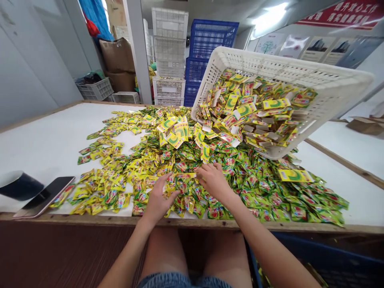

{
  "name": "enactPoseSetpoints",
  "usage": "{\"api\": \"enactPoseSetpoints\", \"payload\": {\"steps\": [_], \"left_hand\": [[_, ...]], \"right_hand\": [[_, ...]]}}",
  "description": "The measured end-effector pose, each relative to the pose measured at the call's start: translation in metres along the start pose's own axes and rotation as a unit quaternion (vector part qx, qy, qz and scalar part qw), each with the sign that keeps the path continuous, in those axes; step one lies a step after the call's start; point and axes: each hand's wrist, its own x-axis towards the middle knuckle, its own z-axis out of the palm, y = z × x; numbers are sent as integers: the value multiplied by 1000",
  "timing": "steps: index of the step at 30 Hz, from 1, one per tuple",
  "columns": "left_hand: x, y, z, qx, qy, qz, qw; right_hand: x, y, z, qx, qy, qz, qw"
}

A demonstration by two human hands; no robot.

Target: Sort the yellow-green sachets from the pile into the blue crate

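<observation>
Through the head camera, I look down on a white counter (45, 148) heaped with small yellow and green packets (261, 194). Near the middle of the heap, between the two hands, lies a slim yellow carton (186, 175), long side facing me. Handling this carton looks to be the step in hand. To do it well, I would steady one end while the other hand works the opposite end, pressing lightly – thin card would probably crease – and keeping loose packets from catching underneath.

The grip differs by side. The left hand (158, 200) is wide, thumb and fingers spread with packets visible in the gap; its upper fingertips come near the carton's left end, though I cannot tell whether they touch. The right hand (213, 180) curls its fingers down at the carton's right end – whether they pinch it or merely rest there, I cannot tell.

Beyond the hands, a white crate (288, 64) tips toward me, filled with more cartons (237, 110). At far left sit a phone (45, 196) and a dark cup (22, 188).
</observation>
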Motion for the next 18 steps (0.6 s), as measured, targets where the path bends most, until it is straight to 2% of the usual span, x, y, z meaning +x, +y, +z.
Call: {"api": "enactPoseSetpoints", "payload": {"steps": [2, 3, 5, 7, 9, 11, 13, 15, 18], "left_hand": [[12, 5, 5, 40, -56, 49, 996], [17, 5, 5, 44, -81, 51, 994], [22, 2, 0, 29, -90, 0, 996], [21, -6, -11, -3, -19, -92, 996], [15, -16, -24, -44, 74, -171, 982], [6, -23, -36, -118, 101, -223, 962], [-5, -25, -44, -197, 88, -256, 942], [-16, -22, -45, -260, 68, -281, 921], [-31, -10, -38, -328, 12, -311, 892]], "right_hand": [[7, -22, -12, 37, -4, -52, 998], [9, -33, -15, 63, 5, -66, 996], [10, -51, -11, 112, 51, -31, 992], [4, -65, 6, 133, 74, 70, 986], [-6, -75, 34, 126, 15, 155, 980], [-18, -78, 63, 126, -57, 185, 973], [-27, -76, 85, 176, -66, 195, 963], [-31, -69, 95, 281, -40, 210, 936], [-31, -61, 91, 471, -23, 225, 853]]}}
